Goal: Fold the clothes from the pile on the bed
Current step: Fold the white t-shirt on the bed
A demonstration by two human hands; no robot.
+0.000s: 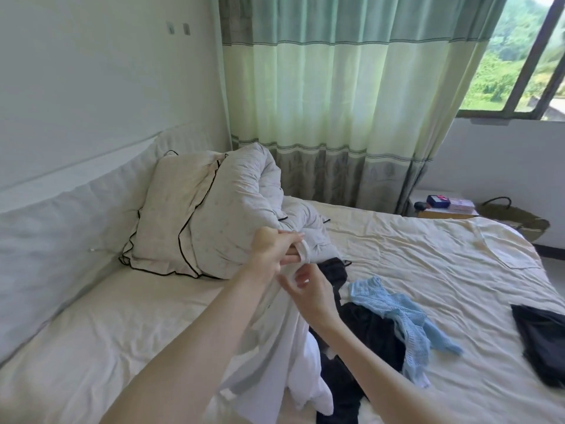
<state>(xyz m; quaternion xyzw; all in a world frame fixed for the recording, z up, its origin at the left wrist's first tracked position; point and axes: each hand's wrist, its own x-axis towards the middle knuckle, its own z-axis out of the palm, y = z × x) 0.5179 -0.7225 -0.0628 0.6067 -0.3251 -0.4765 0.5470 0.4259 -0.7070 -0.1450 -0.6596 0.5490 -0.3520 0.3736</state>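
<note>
Head view: your left hand (269, 250) and right hand (308, 290) pinch the white garment (275, 347), which hangs lengthwise below your fingers (295, 240).

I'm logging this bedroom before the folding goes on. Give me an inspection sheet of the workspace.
Surface: bed, cream sheet, wrinkled.
Job's things: white garment lifted; light blue knit on black clothes; dark garment apart at right.
Clutter: pillow, bundled duvet.
Grippers: left hand and right hand grip the white garment.
Cables: nothing seen.
Surroundings: green curtain, window, nightstand, woven basket.
</note>
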